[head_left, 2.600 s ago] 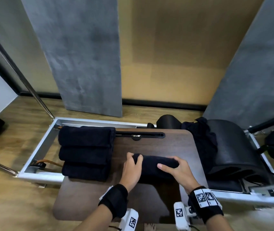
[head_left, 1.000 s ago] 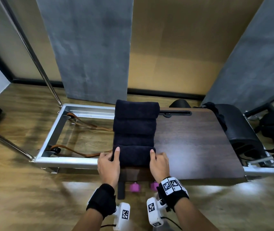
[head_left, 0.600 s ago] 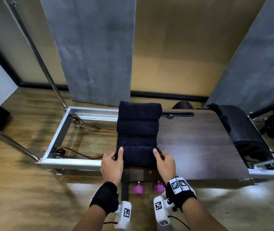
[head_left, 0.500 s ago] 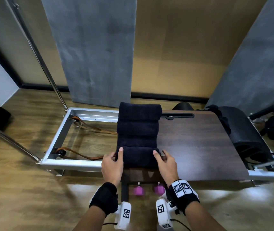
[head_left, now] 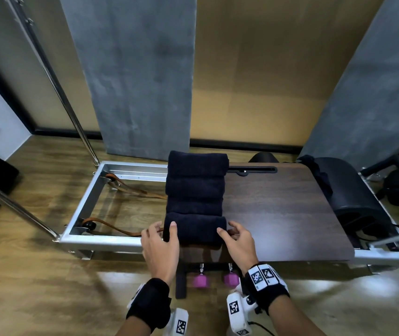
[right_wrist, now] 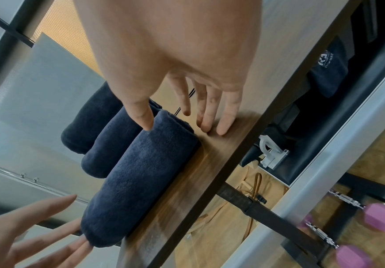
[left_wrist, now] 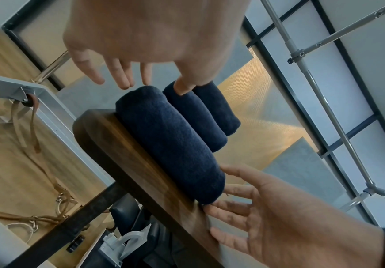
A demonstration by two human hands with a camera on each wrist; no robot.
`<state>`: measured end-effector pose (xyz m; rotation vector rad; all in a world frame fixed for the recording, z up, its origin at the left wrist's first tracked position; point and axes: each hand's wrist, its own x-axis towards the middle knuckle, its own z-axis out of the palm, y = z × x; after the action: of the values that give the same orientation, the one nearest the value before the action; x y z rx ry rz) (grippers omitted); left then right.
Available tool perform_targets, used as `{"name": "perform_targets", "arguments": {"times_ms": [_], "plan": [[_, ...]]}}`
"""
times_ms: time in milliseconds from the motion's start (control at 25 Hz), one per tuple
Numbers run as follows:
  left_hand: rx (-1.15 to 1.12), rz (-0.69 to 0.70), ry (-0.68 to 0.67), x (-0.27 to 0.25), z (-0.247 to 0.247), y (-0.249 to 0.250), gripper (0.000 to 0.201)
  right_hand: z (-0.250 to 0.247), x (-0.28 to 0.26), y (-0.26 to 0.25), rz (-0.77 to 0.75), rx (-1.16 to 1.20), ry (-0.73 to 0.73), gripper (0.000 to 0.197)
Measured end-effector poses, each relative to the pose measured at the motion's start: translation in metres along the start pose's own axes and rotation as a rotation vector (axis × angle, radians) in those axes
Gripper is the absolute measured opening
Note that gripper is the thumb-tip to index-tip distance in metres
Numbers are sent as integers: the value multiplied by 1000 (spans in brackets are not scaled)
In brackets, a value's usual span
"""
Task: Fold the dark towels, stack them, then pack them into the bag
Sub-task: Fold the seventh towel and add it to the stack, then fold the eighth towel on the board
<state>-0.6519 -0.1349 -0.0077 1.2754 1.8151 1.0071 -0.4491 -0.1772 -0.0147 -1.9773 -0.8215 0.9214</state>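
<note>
Four rolled dark towels [head_left: 195,197] lie side by side in a row across the left end of the dark wooden board [head_left: 281,209], each touching the next, the farthest at the board's back edge and the nearest roll [head_left: 195,228] close to its front edge. The left hand [head_left: 161,246] sits at the left end of that nearest roll, fingers straight and slightly spread, the thumb lying on top of the roll and the other fingertips just off its end; in the right wrist view they brush the end face. The right hand [head_left: 238,241] mirrors it at the right end, fingers relaxed and extended toward the board, thumb touching the roll's top edge; neither hand curls round the towel. Left of the board the silver metal frame [head_left: 89,202] stands open over the wooden floor, with brown leather straps [head_left: 121,230] trailing inside it. Below the board's front edge hang two pink dumbbells [head_left: 215,280]. Right of the board sits a black padded barrel [head_left: 353,190].
</note>
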Motion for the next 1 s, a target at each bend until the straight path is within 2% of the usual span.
{"name": "perform_targets", "arguments": {"times_ms": [80,160,240,360,400,480,600,800,1000], "plan": [[-38,74,66,-8,1,7,26,-5,0,0,-9,-2,-2,56],[-140,191,55,-15,7,18,18,-16,2,1,3,21,20,49],[-180,300,-75,-20,21,34,24,-36,3,0,14,66,46,39],[-160,389,-366,-26,52,67,29,-72,6,-8,12,109,68,16],[-141,396,-460,-30,65,79,30,-86,6,-11,19,122,65,8],[-88,415,-606,-36,95,100,33,-117,11,-15,33,118,24,10],[-6,458,-754,-49,144,130,35,-169,24,-14,52,51,-55,14],[71,452,-912,-70,230,173,28,-259,69,-4,46,67,-73,20],[109,382,-964,-76,338,217,23,-359,161,24,43,124,-46,19]]}}
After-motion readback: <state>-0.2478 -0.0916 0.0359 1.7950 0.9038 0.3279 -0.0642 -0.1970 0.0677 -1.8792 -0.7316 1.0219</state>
